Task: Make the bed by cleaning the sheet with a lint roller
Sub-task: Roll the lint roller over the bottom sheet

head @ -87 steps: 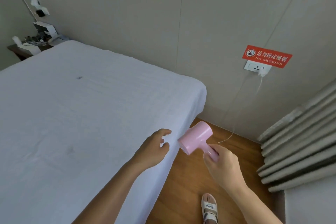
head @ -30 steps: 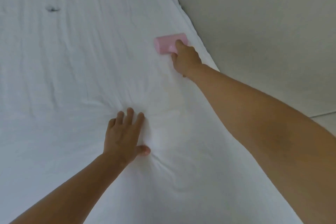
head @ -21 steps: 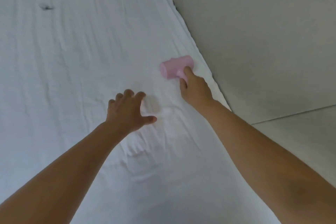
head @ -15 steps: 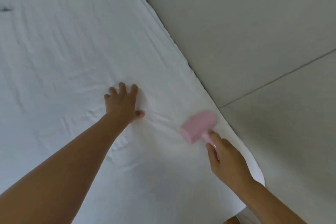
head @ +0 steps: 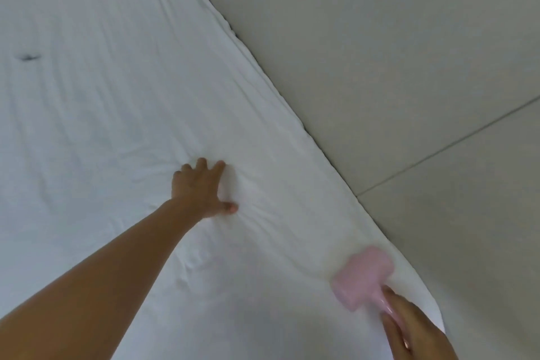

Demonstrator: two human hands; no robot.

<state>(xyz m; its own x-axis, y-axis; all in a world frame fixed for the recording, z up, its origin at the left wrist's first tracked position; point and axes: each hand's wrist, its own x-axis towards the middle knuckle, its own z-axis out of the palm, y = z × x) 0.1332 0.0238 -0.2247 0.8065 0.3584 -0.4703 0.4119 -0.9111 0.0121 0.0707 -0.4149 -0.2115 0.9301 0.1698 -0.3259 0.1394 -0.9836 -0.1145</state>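
Note:
A white sheet [head: 102,126] covers the bed and fills the left and middle of the head view. My left hand [head: 201,188] lies flat on the sheet with fingers spread, pressing it down among wrinkles. My right hand [head: 415,330] grips the handle of a pink lint roller [head: 361,275] at the lower right. The roller's drum rests on the sheet near the bed's right edge and looks blurred. A small dark speck [head: 29,57] sits on the sheet at the far left.
A grey panelled wall [head: 394,52] runs right along the bed's right edge, with a seam line across it. Wrinkles spread over the sheet around my left hand.
My right hand has pulled the lint roller back along the wall-side edge toward me, from far up the sheet to the lower right. My left hand shifted and presses the sheet again.

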